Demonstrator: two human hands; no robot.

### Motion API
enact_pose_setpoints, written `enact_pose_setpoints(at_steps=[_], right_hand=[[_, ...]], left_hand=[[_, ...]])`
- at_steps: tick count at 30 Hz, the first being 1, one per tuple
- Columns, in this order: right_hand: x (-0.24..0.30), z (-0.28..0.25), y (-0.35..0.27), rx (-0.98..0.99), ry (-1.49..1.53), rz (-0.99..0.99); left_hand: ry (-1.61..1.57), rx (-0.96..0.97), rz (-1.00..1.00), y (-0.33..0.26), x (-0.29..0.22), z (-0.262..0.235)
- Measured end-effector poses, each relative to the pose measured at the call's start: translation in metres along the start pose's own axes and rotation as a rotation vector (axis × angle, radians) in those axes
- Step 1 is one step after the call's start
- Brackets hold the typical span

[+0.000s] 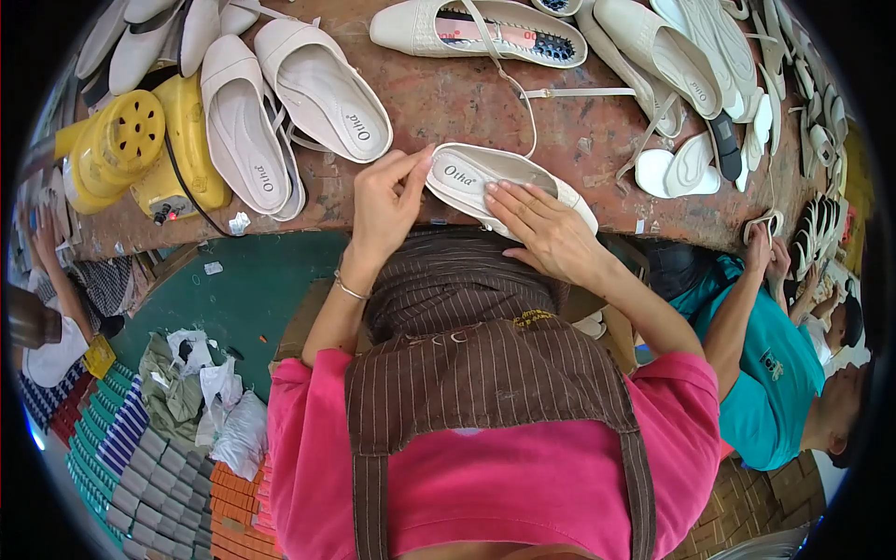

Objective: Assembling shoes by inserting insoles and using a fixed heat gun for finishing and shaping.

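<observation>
Shoe (pixel 478 168), white and backless, is held at the near edge of the table (pixel 425 107). Its heel end is pinched by the bent fingers and thumb of the left hand (pixel 385 198), while the right hand (pixel 546 227) is laid nearly flat across it, thumb spread. More white shoes (pixel 322 89) and a yellow machine (pixel 133 140) are seen toward the left.

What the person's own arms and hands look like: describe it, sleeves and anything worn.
Short, loose, bright pink sleeves cover the upper arms. The left hand and right hand are ungloved. A thin, silvery bracelet circles the left wrist; none shows on the right.
</observation>
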State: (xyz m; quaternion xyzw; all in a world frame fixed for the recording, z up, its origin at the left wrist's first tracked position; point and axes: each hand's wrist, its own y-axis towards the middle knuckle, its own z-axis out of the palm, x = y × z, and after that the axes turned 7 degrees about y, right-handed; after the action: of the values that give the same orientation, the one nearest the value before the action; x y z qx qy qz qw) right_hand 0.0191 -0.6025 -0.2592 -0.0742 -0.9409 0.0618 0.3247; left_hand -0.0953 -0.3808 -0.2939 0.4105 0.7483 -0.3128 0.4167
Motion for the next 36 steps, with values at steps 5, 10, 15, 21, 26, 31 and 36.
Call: enact_pose_setpoints(at_steps=[5,10,15,21,26,31,36], right_hand=[[-0.001,-0.004,0.037,0.051,0.046,-0.072],[0.014,0.007,0.064,-0.074,-0.098,-0.107],[0.022,0.015,0.063,-0.169,-0.106,-0.031],[0.021,0.023,0.024,-0.354,-0.162,0.073],[0.031,0.020,0.007,-0.406,-0.203,0.172],[0.020,-0.008,0.000,-0.434,-0.033,0.071],[0.045,-0.060,0.011,-0.683,-0.237,-0.066]], left_hand=[[-0.204,0.045,-0.066,0.004,0.004,-0.001],[-0.153,0.043,-0.053,0.003,0.002,-0.002],[0.000,0.009,0.001,0.006,0.001,0.007],[0.146,-0.024,-0.020,0.017,-0.003,0.009],[0.273,0.007,0.038,0.018,-0.024,-0.003],[0.143,0.375,0.027,-0.002,0.001,-0.019],[-0.604,0.730,-0.272,-0.015,-0.033,-0.031]])
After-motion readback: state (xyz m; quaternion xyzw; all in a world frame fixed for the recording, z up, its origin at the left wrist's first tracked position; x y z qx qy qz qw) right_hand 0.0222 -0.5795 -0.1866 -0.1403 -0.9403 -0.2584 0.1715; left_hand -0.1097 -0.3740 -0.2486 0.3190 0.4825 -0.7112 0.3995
